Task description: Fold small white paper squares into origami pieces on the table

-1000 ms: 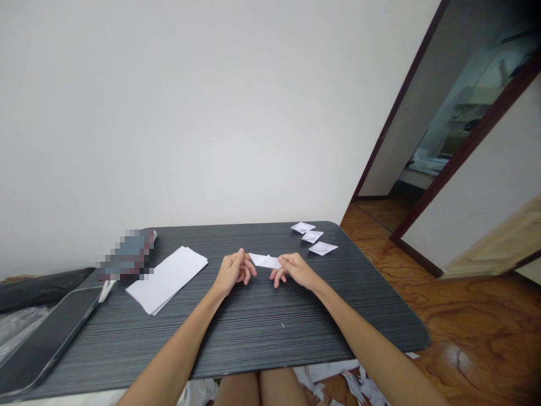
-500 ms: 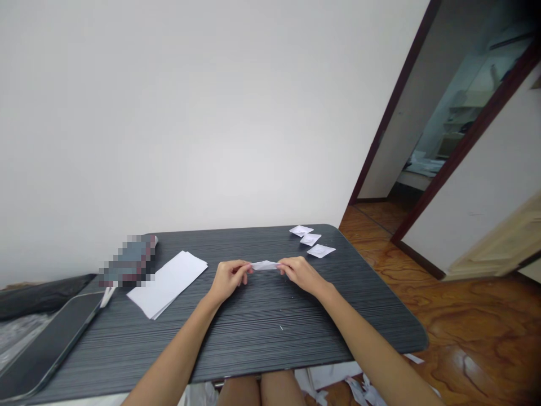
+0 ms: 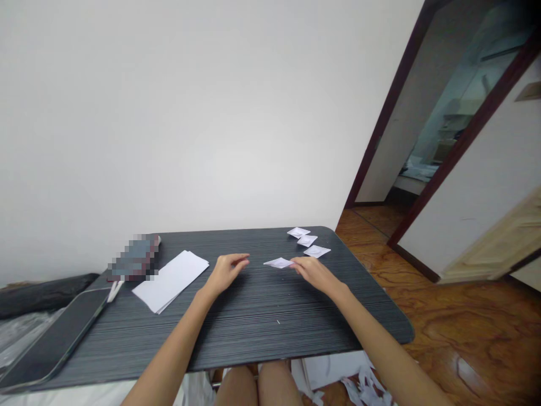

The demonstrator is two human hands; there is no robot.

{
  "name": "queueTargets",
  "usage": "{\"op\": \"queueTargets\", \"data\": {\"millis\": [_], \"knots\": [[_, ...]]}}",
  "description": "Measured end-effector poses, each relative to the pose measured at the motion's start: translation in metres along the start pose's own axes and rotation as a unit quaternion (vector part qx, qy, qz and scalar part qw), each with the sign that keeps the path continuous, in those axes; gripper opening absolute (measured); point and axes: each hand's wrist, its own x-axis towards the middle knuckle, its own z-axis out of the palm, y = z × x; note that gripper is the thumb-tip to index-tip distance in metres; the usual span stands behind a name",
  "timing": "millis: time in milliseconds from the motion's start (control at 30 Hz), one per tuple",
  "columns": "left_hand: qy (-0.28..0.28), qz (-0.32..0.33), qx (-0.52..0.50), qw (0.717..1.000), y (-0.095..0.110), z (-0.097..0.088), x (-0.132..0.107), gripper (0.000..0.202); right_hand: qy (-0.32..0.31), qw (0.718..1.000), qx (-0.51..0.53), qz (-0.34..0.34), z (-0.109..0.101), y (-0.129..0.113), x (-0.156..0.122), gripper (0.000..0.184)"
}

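A small folded white paper boat (image 3: 278,263), pointed at both ends, is pinched at its right tip by my right hand (image 3: 313,272). My left hand (image 3: 227,271) hovers over the table to the left of it, holding nothing, with thumb and fingers apart. Beyond my right hand lie three similar folded papers: a near one (image 3: 317,251), a middle one (image 3: 307,241) and a far one (image 3: 298,232). To the left of my left hand rests a stack of white paper sheets (image 3: 171,281).
The dark wood-grain table (image 3: 236,338) stands against a white wall. A blurred-out item (image 3: 134,259) sits at its back left, and a dark flat panel with a pale rim (image 3: 59,335) at the left. White paper scraps (image 3: 366,386) lie on the floor below.
My left hand has let go of the folded paper and moved slightly away. My right hand has carried the paper a little to the right. The camera view has shifted slightly.
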Motion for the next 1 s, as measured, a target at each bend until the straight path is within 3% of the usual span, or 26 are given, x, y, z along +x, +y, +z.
{"op": "queueTargets", "data": {"millis": [67,167,267,333,467,633,800,900,1000], "knots": [[0.007,-0.038,0.096,0.995,-0.009,-0.019,0.0,0.035,-0.018,0.999,-0.037,0.023,-0.01,0.014,-0.012,0.026],[-0.03,-0.111,0.236,0.965,-0.025,-0.052,-0.009,0.042,-0.038,0.992,-0.116,0.041,-0.019,0.033,-0.03,0.025],[-0.116,-0.237,0.315,0.912,-0.038,-0.076,-0.026,0.071,-0.051,0.973,-0.214,0.066,-0.022,0.041,-0.043,0.047],[-0.143,-0.286,0.321,0.892,-0.044,-0.084,-0.036,0.082,-0.035,0.963,-0.259,0.06,-0.023,0.038,-0.047,0.061],[-0.129,-0.28,0.3,0.903,-0.05,-0.089,-0.048,0.059,0.022,0.967,-0.253,0.034,-0.019,0.019,-0.043,0.055],[-0.08,-0.265,0.295,0.914,-0.053,-0.087,-0.052,0.039,0.01,0.982,-0.187,-0.035,0.007,-0.006,-0.033,0.043],[-0.049,-0.25,0.283,0.925,-0.055,-0.088,-0.052,0.025,-0.019,0.98,-0.197,-0.012,0.03,0.003,-0.034,0.039],[-0.024,-0.248,0.277,0.928,-0.053,-0.092,-0.053,0.021,-0.006,0.982,-0.19,0.008,0.029,0.014,-0.04,0.038],[0.024,-0.243,0.269,0.932,-0.037,-0.095,-0.048,0.024,0.021,0.99,-0.134,0.022,0.023,0.016,-0.039,0.035]]}}
